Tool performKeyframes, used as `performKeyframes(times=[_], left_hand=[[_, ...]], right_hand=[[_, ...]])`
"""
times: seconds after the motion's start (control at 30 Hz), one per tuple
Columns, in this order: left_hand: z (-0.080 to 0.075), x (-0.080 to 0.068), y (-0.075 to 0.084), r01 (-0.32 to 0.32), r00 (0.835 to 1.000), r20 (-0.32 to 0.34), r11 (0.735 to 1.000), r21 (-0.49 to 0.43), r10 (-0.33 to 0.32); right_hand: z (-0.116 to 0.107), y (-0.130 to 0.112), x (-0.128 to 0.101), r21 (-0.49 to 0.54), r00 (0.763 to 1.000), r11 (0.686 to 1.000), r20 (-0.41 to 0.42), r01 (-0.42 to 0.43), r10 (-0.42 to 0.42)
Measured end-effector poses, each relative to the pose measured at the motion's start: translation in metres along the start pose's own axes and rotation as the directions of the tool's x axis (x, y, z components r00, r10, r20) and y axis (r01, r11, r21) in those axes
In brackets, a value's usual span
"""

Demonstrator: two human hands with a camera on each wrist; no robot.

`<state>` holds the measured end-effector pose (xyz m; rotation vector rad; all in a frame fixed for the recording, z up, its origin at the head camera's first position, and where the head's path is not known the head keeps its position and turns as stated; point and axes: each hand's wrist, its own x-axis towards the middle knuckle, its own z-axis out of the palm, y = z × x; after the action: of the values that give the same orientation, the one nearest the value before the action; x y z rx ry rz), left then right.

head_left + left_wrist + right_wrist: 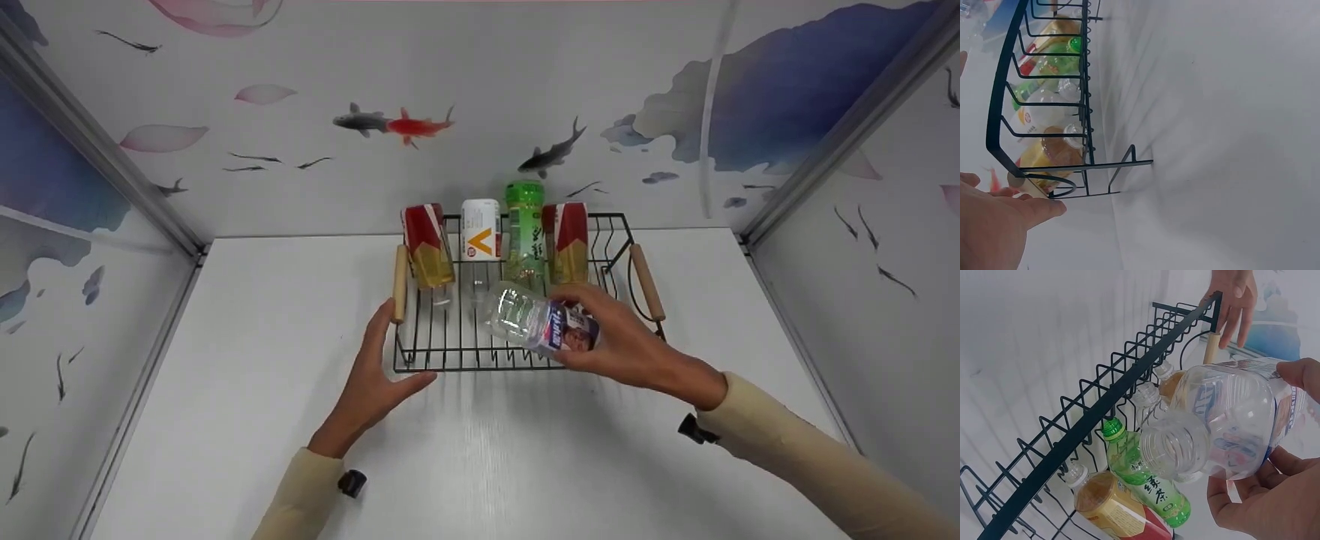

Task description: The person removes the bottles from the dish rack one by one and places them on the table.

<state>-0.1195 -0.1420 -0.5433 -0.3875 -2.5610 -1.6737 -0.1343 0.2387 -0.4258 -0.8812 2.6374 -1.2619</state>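
Looking down from head height, we see a white table [247, 420] with a black wire basket [465, 360] near its far edge, wooden grips on both side handles. Four bottles lie inside the basket, side by side with their caps toward us: a red-labelled tea bottle [427, 247], a white bottle [481, 229] with an orange mark, a green bottle [524, 232], and a second red-labelled tea bottle [567, 241].

Our right hand [630, 345] holds a clear empty bottle [536, 321] tilted on its side just above the basket's front right part, fingers and thumb curled round its labelled body. In the right wrist view its open, capless mouth [1175, 445] points away from the palm, over the green bottle.

Our left hand [371, 382] is beside the basket's left front corner, fingers straight and relaxed, thumb spread toward the front rail. Its fingertips reach up next to the left wooden handle [400, 283]; whether they touch it we cannot tell. A cream sleeve covers each forearm.
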Motion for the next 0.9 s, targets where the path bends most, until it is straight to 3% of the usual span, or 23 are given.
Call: performKeyframes(times=[0.27,0.47,0.9], left_hand=[[-0.002,0.0,0.011,-0.07,0.997,0.031,0.996,0.046,0.068],[-0.006,-0.001,0.024,-0.116,0.99,0.089,0.991,0.067,0.11],[-0.006,-0.003,0.049,-0.27,0.932,0.271,0.96,0.071,0.241]], right_hand=[[0.003,-0.003,0.0,-0.043,1.0,0.999,0.025,-0.004,0.005],[0.004,-0.006,-0.001,-0.045,0.998,0.999,0.061,-0.012,0.015],[0.01,-0.013,-0.001,-0.07,0.991,0.998,0.133,0.006,0.004]])
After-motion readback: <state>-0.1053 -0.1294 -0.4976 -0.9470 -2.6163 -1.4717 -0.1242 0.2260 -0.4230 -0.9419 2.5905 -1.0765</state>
